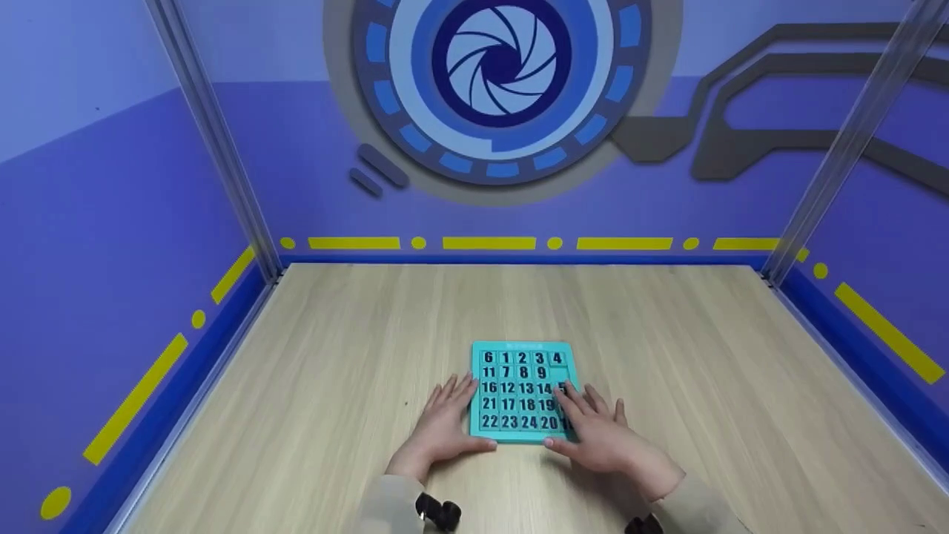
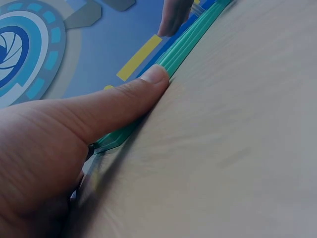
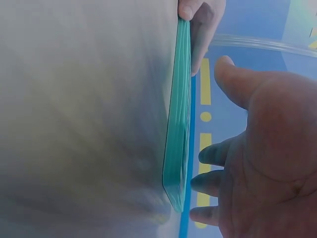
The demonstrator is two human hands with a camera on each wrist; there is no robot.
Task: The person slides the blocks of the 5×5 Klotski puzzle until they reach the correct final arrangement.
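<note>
A turquoise number slide puzzle (image 1: 523, 439) lies flat on the table. Its top row reads 6, 1, 2, 3, 4, and a gap shows at the right end of the second row. My left hand (image 1: 443, 425) holds the near left corner, fingers along the left side. In the left wrist view its thumb (image 2: 124, 101) presses the front edge. Over the right column spreads my right hand (image 1: 597, 430), index fingertip at the tile marked 5 and hiding part of the tiles below. The right wrist view shows this right hand (image 3: 270, 148) with fingers extended and spread.
The wood-grain table (image 1: 356, 319) surrounds the puzzle. Blue panels with yellow dashes (image 1: 489, 243) enclose its back and sides, with metal posts (image 1: 215, 141) at the rear corners. Small black devices (image 1: 439, 512) sit at both wrists.
</note>
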